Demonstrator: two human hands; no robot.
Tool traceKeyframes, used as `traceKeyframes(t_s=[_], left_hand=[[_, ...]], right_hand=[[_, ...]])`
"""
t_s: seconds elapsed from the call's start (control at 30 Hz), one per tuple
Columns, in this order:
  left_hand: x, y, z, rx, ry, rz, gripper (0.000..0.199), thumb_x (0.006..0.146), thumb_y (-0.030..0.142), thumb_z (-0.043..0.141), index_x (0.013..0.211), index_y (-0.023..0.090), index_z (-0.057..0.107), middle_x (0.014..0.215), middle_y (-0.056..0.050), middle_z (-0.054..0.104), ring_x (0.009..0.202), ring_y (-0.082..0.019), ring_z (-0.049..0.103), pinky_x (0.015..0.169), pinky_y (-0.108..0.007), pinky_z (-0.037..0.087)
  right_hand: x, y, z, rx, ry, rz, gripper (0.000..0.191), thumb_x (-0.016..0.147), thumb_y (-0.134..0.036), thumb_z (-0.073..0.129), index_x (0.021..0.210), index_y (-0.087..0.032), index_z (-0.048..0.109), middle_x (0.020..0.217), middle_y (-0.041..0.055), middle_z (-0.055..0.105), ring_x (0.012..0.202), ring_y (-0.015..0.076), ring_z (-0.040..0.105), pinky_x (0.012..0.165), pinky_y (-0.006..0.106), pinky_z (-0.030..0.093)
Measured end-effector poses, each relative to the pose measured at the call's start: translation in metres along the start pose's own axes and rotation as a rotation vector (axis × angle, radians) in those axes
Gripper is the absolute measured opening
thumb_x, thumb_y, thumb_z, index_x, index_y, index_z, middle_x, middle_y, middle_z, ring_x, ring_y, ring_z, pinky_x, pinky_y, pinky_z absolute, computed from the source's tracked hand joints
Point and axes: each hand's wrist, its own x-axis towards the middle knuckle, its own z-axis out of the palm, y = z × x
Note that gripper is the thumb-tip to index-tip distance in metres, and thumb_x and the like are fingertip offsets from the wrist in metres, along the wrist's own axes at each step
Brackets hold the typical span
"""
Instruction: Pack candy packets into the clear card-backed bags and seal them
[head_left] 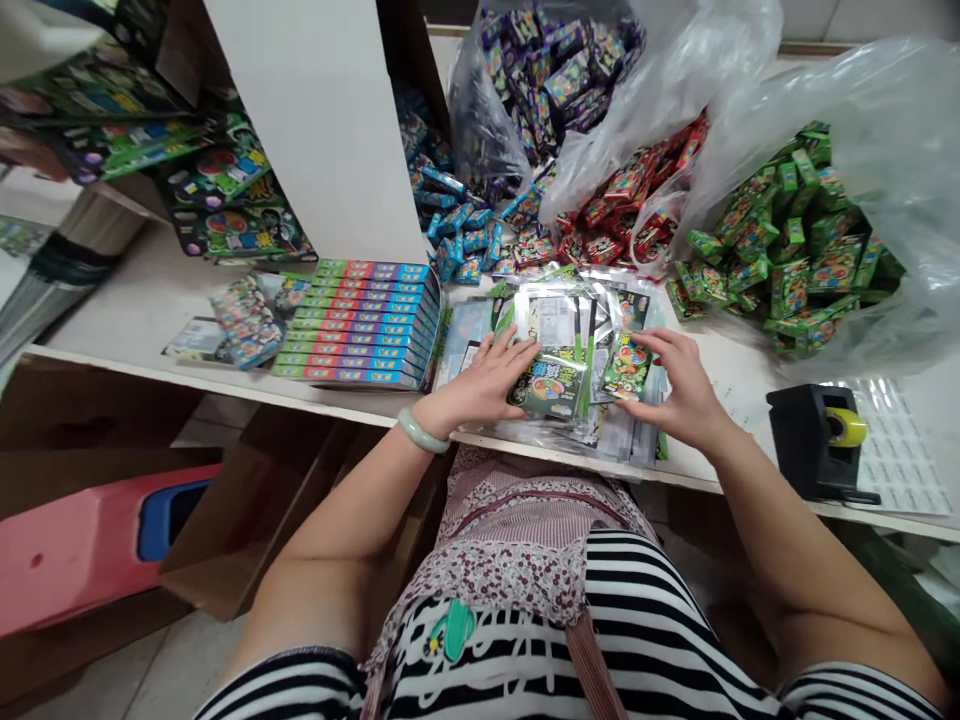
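Observation:
My left hand lies flat on the left part of a clear plastic pouch with a dark printed front, thumb and fingers spread. My right hand grips a small green candy box between thumb and fingertips, just right of the pouch's printed front. Beneath both hands is a loose pile of clear pouches, some with black and green prints. Left of the pile stand rows of green, red, purple and blue boxes in a tight block. A few more boxes in a bundle lie farther left.
Plastic bags at the back hold purple boxes, red boxes and green boxes. Loose blue boxes lie beside a white carton panel. A black tape dispenser and a label sheet lie right.

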Motion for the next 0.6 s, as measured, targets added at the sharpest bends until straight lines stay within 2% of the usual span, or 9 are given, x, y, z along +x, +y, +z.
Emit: traceKeyframes(t_s=[0.1,0.2,0.27,0.33,0.4,0.6], left_hand=[[0.000,0.003,-0.004,0.045,0.087,0.029,0.099,0.074,0.045,0.080,0.154,0.017,0.029,0.150,-0.020,0.043,0.150,-0.040,0.025,0.123,-0.064,0.009],[-0.004,0.006,-0.013,0.075,0.205,0.059,0.105,0.071,0.053,0.080,0.154,0.016,0.027,0.143,-0.021,0.046,0.139,-0.039,0.040,0.122,-0.063,0.017],[-0.008,0.007,-0.018,0.085,0.235,0.079,0.104,0.071,0.055,0.079,0.153,0.015,0.029,0.140,-0.022,0.047,0.133,-0.039,0.045,0.117,-0.061,0.028],[-0.010,0.005,-0.022,0.068,0.243,0.091,0.102,0.071,0.055,0.079,0.152,0.013,0.033,0.138,-0.022,0.047,0.129,-0.040,0.047,0.112,-0.058,0.037],[-0.011,0.003,-0.023,0.045,0.260,0.094,0.101,0.071,0.055,0.079,0.151,0.012,0.035,0.137,-0.022,0.047,0.128,-0.040,0.048,0.109,-0.055,0.040],[-0.012,-0.004,-0.026,0.040,0.292,0.101,0.097,0.073,0.059,0.075,0.151,0.015,0.036,0.136,-0.020,0.048,0.127,-0.037,0.048,0.108,-0.054,0.041]], right_hand=[[0.000,-0.010,0.012,-0.077,0.122,0.042,0.078,0.078,-0.044,0.071,0.147,-0.029,0.039,0.136,0.0131,0.048,0.127,0.0361,0.046,0.109,0.057,0.038],[0.006,-0.019,0.016,-0.117,0.110,0.032,0.078,0.079,-0.043,0.070,0.148,-0.030,0.036,0.138,0.0135,0.046,0.129,0.0376,0.044,0.110,0.058,0.035],[0.010,-0.024,0.013,-0.112,0.070,-0.020,0.077,0.081,-0.043,0.069,0.149,-0.031,0.035,0.138,0.0130,0.046,0.130,0.0372,0.044,0.111,0.058,0.036],[0.016,-0.028,0.009,-0.123,0.104,-0.054,0.077,0.082,-0.044,0.069,0.150,-0.031,0.033,0.139,0.0132,0.045,0.130,0.0371,0.044,0.111,0.058,0.036],[0.020,-0.032,0.005,-0.156,0.142,-0.079,0.078,0.083,-0.043,0.068,0.151,-0.030,0.032,0.139,0.0142,0.044,0.130,0.0375,0.043,0.111,0.059,0.035],[0.028,-0.042,0.002,-0.230,-0.035,-0.164,0.078,0.085,-0.034,0.066,0.153,-0.028,0.029,0.140,0.0154,0.046,0.128,0.0375,0.044,0.110,0.057,0.039]])
